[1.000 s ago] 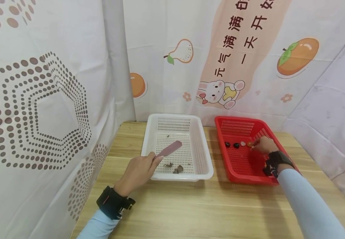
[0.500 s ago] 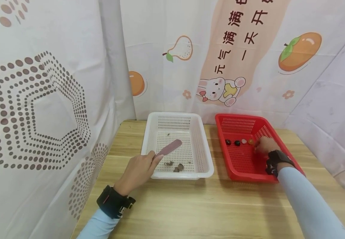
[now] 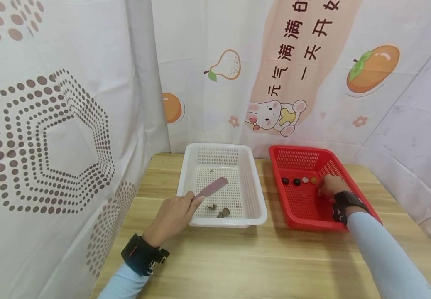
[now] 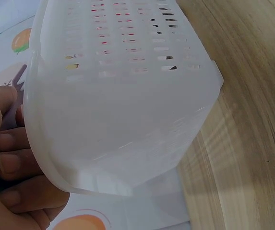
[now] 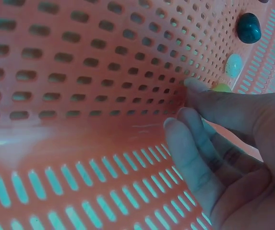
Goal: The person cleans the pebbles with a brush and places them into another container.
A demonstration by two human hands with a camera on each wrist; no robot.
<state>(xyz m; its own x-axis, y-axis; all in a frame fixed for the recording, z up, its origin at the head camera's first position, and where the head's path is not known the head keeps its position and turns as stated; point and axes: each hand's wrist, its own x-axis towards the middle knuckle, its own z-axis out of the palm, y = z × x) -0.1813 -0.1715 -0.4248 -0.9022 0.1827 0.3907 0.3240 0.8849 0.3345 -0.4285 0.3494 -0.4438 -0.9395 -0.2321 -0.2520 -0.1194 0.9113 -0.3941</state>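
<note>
My left hand [image 3: 172, 216] grips the handle of a mauve spatula [image 3: 215, 186], whose flat blade reaches over the white basket [image 3: 255, 187]. The left wrist view shows curled fingers [image 4: 15, 163] beside that basket's wall. Inside the red basket [image 3: 294, 218], my right hand [image 3: 333, 186] is low by the right wall, fingers slightly bent. The right wrist view shows nothing between thumb and fingertips. To its left runs a row of small smooth stones: yellow [image 3: 314, 180], whitish [image 3: 305, 180], dark green [image 3: 297, 182] and dark brown [image 3: 285, 181].
Several small grey-brown bits [image 3: 223, 212] lie on the white basket's floor. Both baskets stand side by side on a wood-grain table [image 3: 238, 261]. Printed curtains [image 3: 200, 108] hang behind the table and on its left.
My right hand has drawn back slightly to the right from the yellow stone, which now shows fully. The left hand and spatula hold their place.
</note>
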